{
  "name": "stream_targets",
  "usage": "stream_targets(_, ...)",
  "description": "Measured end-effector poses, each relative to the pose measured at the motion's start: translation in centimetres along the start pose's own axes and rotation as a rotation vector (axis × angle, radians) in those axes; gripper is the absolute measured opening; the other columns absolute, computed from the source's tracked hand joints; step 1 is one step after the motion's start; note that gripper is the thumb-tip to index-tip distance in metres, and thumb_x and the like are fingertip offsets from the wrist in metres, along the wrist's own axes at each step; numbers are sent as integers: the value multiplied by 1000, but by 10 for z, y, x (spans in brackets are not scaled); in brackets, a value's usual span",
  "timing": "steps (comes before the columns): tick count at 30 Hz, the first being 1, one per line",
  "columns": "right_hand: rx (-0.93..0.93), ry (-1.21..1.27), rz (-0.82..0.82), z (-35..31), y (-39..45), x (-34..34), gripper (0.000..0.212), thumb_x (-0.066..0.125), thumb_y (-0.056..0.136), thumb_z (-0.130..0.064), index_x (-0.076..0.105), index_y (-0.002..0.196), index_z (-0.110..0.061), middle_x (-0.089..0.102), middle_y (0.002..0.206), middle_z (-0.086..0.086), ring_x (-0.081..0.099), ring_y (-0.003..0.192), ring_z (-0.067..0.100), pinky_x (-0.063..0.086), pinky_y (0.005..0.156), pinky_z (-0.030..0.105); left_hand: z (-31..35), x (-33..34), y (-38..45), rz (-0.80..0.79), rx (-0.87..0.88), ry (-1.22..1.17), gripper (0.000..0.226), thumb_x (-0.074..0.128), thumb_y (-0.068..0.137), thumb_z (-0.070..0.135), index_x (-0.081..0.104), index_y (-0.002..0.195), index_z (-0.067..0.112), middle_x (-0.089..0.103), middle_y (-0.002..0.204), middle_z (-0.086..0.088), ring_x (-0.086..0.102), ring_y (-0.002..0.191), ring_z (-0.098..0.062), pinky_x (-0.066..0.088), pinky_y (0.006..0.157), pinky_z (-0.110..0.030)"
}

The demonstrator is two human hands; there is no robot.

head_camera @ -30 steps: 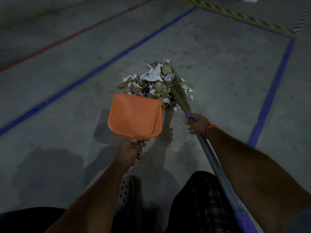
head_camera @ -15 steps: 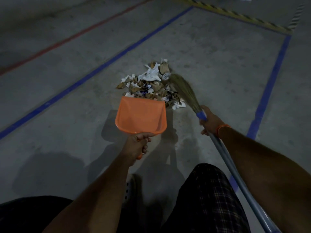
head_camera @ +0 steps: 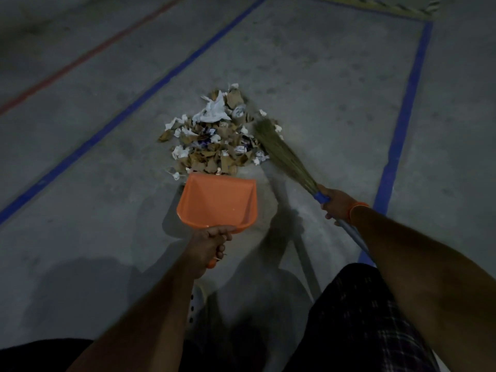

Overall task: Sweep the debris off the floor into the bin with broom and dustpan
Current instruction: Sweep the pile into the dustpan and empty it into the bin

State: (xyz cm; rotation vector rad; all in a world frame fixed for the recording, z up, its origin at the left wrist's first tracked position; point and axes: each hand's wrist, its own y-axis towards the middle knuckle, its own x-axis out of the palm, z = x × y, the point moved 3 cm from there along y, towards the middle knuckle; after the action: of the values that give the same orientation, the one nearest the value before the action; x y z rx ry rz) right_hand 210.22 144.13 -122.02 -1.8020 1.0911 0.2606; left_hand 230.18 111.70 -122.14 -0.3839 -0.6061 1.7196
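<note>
A pile of debris [head_camera: 214, 138], torn brown cardboard and crumpled white paper, lies on the grey concrete floor. An orange dustpan [head_camera: 217, 201] sits with its front lip against the near edge of the pile. My left hand [head_camera: 210, 244] grips its handle from behind. My right hand [head_camera: 336, 204] grips the broom just below the blue collar of its grey shaft. The straw broom head [head_camera: 281, 154] lies along the right side of the pile, its tip at the far right corner. No bin is in view.
Blue floor lines [head_camera: 400, 124] run along both sides of the pile, with a red line [head_camera: 88, 55] farther left. A yellow-black striped strip [head_camera: 386, 5] crosses the far end. My plaid-clad knee [head_camera: 362, 312] and a light shoe [head_camera: 197, 299] are below.
The dustpan has slid forward until its lip meets the pile. The broom head has swung from the pile's near right edge out to its right side. My right hand has moved right.
</note>
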Motion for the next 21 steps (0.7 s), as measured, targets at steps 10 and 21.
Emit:
stream_targets(10,-93,-102,-123,17,-9,3,70,54,91,-9,32,145,-46,62,97,11,62,76,25,51,61,37,-17,-10,-6,33,-46,41,28,46,100,-4,70,106,8,62,94,-11,46,50,-7,36,40,-18)
stream_targets(21,-231,5,93,45,-27,-36,58,56,93,-16,42,142,-45,62,81,6,50,56,18,40,42,24,-28,-48,-45,111,-43,106,30,43,102,-2,71,108,6,60,85,-7,44,52,-9,35,44,-21)
